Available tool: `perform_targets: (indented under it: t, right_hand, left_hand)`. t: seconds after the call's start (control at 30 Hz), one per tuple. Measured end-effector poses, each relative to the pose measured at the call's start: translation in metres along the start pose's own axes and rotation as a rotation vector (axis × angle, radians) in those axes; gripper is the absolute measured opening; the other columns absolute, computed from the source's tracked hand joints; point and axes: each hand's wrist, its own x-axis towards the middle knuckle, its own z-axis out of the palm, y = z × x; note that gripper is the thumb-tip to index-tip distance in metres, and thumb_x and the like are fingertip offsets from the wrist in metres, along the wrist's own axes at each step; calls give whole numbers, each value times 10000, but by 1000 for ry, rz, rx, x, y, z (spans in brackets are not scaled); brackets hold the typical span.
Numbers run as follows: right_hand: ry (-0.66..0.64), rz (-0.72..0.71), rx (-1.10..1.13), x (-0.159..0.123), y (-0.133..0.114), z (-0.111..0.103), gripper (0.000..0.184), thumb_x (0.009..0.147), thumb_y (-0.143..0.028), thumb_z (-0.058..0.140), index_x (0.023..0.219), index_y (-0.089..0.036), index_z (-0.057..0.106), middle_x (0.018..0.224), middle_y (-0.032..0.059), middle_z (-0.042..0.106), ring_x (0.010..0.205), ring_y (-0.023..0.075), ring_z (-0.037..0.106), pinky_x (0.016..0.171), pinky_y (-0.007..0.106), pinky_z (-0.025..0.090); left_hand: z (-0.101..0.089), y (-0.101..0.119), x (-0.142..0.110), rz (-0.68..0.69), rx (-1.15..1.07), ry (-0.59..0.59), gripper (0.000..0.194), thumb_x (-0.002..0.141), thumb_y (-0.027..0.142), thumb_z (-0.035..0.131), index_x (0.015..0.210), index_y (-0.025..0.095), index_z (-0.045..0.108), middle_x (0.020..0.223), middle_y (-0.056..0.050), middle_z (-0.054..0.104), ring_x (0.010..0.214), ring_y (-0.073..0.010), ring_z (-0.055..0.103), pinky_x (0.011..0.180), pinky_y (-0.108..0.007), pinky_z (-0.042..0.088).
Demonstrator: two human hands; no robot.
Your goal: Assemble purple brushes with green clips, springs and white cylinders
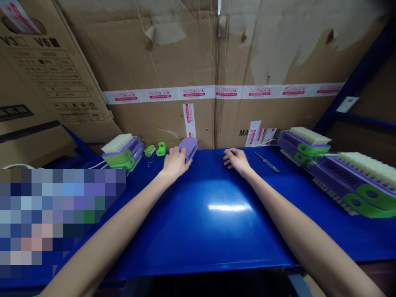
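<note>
At the back of the blue table, my left hand point(175, 163) has its fingers closed on a purple plastic casing point(189, 147) with a vented side. My right hand point(236, 161) hovers or rests over the tabletop with fingers apart and nothing in it. Left of the casing lies a bright green bracket point(161, 149) with a hole. Beside that bracket is a small green and silver part point(150, 151), and small dark springs or wire bits point(150, 160) lie in front of it. To the right of my right hand lies a screwdriver point(266, 161).
Purple and green brush heads with pale bristles stand in stacks at left point(122, 150) and right point(305, 144), with another stack point(355, 181) nearer at right. Taped cardboard point(161, 62) walls the back. Blue metal posts point(343, 78) frame the right side. The lower left is pixelated.
</note>
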Motion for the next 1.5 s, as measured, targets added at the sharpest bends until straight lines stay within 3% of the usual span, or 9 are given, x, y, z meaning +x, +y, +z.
perform_targets:
  t: [0.1,0.2,0.43,0.57,0.77,1.0,1.2,1.37,1.5]
  right_hand:
    - [101,-106,-114,4,6,-3,243,848,-377,507,915,-177,628,840,56,675,578,131,624,477,239,503]
    - [200,-230,-197,5,8,-5,313,833,-438,515,968,-186,640,934,74,688,741,176,647,697,334,543]
    - [258,-380,-190,7,11,-6,497,849,-486,484,1220,-159,534,1229,157,590,1139,241,552,1002,431,403]
    - [176,-432,-211,5,12,-7,530,871,-487,461,1319,-205,457,1368,128,505,1258,245,464,1039,450,369]
    - [69,-547,-448,-2,9,-4,489,871,-453,486,1291,-205,511,1338,98,541,1231,257,476,1048,460,351]
    - [82,-659,-685,-7,5,-5,474,871,-531,473,1181,-200,608,1239,111,575,1123,292,502,947,488,401]
    - [89,-720,-794,-10,2,-7,511,859,-565,477,1179,-193,615,1171,132,569,1067,297,506,905,468,411]
    - [71,-733,-821,-11,1,-6,495,880,-542,447,1195,-195,608,1175,137,562,1068,295,504,892,452,410]
    - [85,-747,-799,-15,-2,-5,463,908,-483,410,1181,-170,615,1177,133,600,1047,281,515,885,426,396]
  left_hand:
    - [5,14,2,19,-30,63,507,869,449,446,1243,112,510,1166,-199,548,1110,-343,489,842,-416,461]
    - [9,26,3,95,-185,117,506,870,451,455,1259,132,505,1228,-173,554,1135,-324,486,882,-424,464]
    - [24,30,10,439,-539,192,486,825,396,565,1239,145,522,1332,-145,509,1228,-272,474,1045,-433,395]
    - [29,20,10,464,-533,208,524,818,425,576,1261,156,498,1328,-150,490,1225,-280,468,1035,-456,401]
    - [32,-11,15,394,-484,194,563,852,538,490,1275,165,486,1259,-117,540,1176,-263,482,1004,-436,401]
    - [45,-61,19,49,-153,352,499,909,458,367,1185,100,579,1243,-202,525,1180,-335,458,977,-475,358]
    - [55,-80,14,-123,71,348,457,878,334,372,1186,57,568,1206,-255,543,1152,-382,460,985,-565,280]
    - [53,-79,16,45,129,225,336,804,111,365,957,117,664,921,-177,674,950,-326,568,958,-564,270]
    - [44,-67,15,282,151,247,350,781,43,353,863,144,678,795,-166,678,869,-314,581,838,-504,347]
